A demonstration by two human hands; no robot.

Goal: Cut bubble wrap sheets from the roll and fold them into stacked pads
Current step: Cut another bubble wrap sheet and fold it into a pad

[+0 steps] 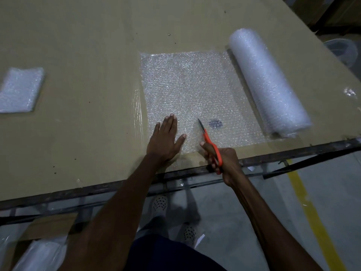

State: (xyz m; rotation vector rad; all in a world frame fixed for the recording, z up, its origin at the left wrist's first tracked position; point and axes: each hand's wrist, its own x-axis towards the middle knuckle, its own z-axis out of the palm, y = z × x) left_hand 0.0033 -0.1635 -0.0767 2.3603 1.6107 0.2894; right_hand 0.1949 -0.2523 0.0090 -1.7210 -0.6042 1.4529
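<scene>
A roll of bubble wrap (267,83) lies at the right of the cardboard-covered table (88,45). An unrolled sheet (191,87) stretches left from it, flat on the table. My left hand (166,137) rests flat, fingers spread, on the sheet's near left corner. My right hand (220,159) grips orange-handled scissors (210,141) at the sheet's near edge; their blades point away from me into the sheet. A folded bubble wrap pad (19,90) lies at the far left.
The table's dark metal front edge (293,151) runs just below my hands. Beyond it are the grey floor with a yellow line (312,218), my shoes, and cardboard with plastic wrap (39,247) at lower left. A small plastic scrap (349,92) lies right of the roll.
</scene>
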